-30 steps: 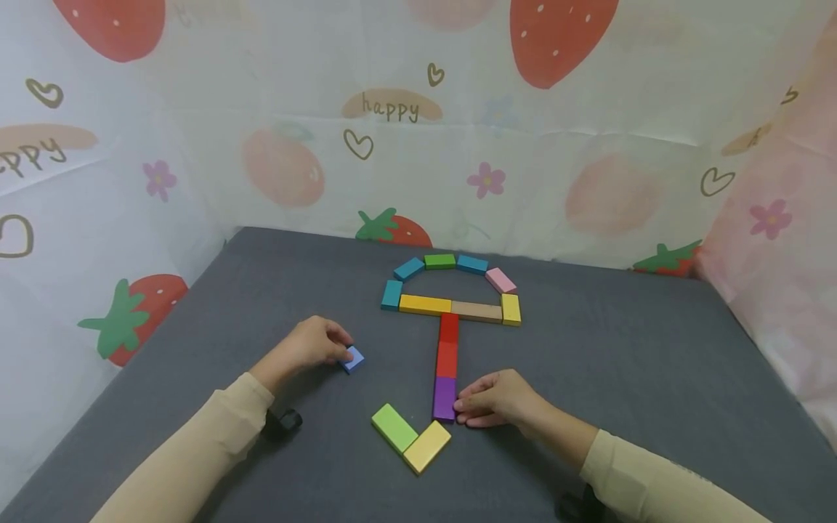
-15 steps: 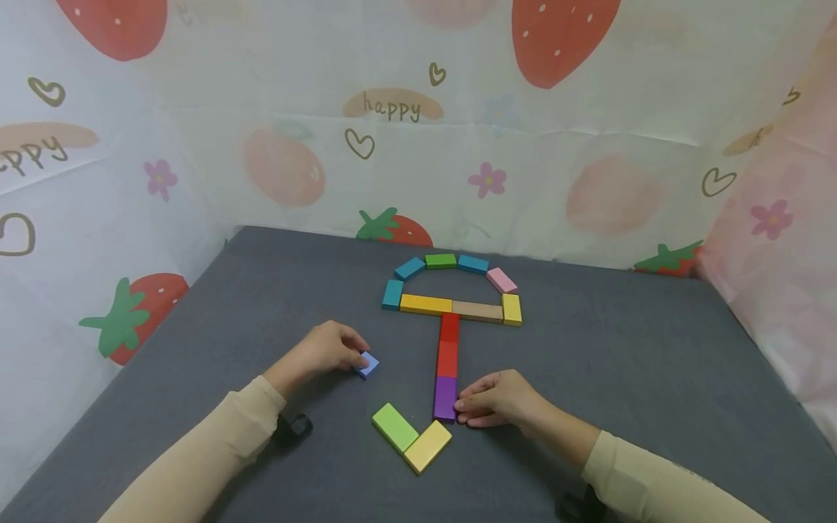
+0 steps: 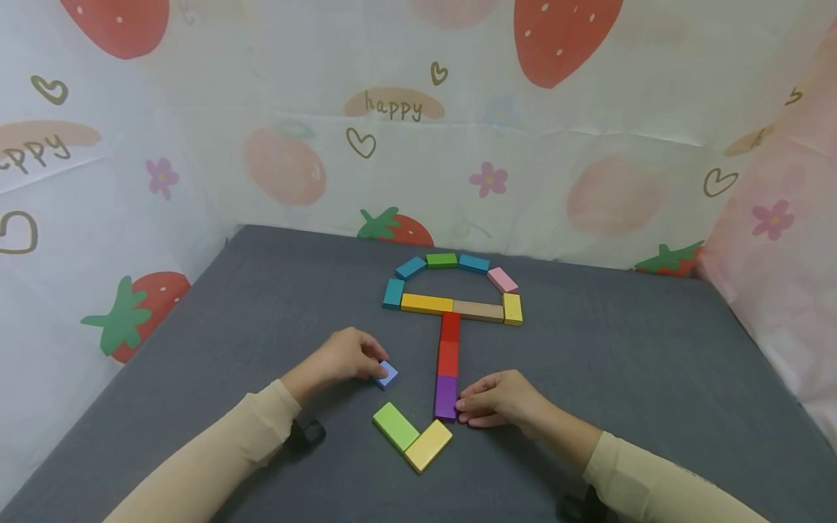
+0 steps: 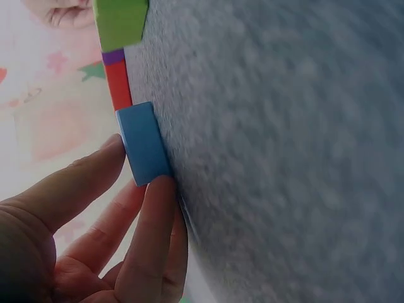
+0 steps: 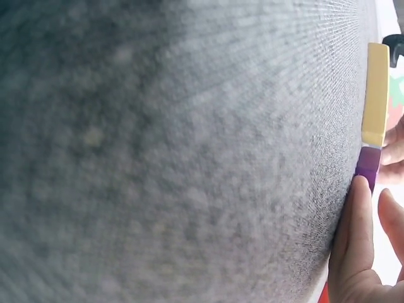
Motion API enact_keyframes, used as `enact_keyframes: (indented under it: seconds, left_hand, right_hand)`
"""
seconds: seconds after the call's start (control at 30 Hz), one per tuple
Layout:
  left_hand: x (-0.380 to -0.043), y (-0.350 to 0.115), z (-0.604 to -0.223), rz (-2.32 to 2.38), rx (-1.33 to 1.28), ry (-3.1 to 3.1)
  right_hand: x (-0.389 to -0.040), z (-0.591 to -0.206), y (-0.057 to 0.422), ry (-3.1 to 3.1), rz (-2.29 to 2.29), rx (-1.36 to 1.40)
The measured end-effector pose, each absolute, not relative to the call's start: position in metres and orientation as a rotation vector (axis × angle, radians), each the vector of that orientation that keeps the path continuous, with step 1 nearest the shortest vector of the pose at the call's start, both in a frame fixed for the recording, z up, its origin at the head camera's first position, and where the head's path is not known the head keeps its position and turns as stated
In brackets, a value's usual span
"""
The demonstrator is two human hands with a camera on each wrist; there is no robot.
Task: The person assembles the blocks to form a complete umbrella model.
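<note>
My left hand (image 3: pixel 346 356) pinches a small blue block (image 3: pixel 389 375) between thumb and fingers, just above or on the dark cloth. In the left wrist view, the thumb is on one side of this blue block (image 4: pixel 144 144) and the fingers are at its lower end. My right hand (image 3: pixel 502 399) rests beside a purple block (image 3: pixel 446 398), its fingertips at the block's right side. The right wrist view shows straight fingers against the purple block (image 5: pixel 368 165), the thumb held apart. Two red blocks (image 3: pixel 448 345) continue the line above the purple one.
A light green block (image 3: pixel 395 427) and a pale yellow block (image 3: pixel 429 445) form a V near the front. Farther back, yellow (image 3: pixel 426 303) and tan (image 3: pixel 478 311) blocks make a bar beneath an arch of several coloured blocks. A printed curtain (image 3: pixel 418 167) stands behind the table.
My left hand has carried the blue block rightward and slightly nearer, toward the purple block and the V. The right hand stays in place by the purple block.
</note>
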State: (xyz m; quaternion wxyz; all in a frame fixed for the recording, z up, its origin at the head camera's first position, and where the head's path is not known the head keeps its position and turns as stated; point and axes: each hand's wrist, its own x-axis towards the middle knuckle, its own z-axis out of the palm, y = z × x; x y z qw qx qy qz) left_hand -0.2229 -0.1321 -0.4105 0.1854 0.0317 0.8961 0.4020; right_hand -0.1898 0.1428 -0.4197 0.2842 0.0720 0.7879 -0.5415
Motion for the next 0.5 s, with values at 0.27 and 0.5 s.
enact_keyframes:
  seconds: [0.27,0.5]
  left_hand:
    - [-0.218,-0.120,-0.411,1.113,0.090,2.523]
    - [-0.214,-0.114,-0.411,1.091,0.097,2.510]
  right_hand:
    - [-0.188,-0.418,0.142,2.102,-1.451,0.193]
    - [-0.187,-0.418,0.142,2.105,-1.448,0.197]
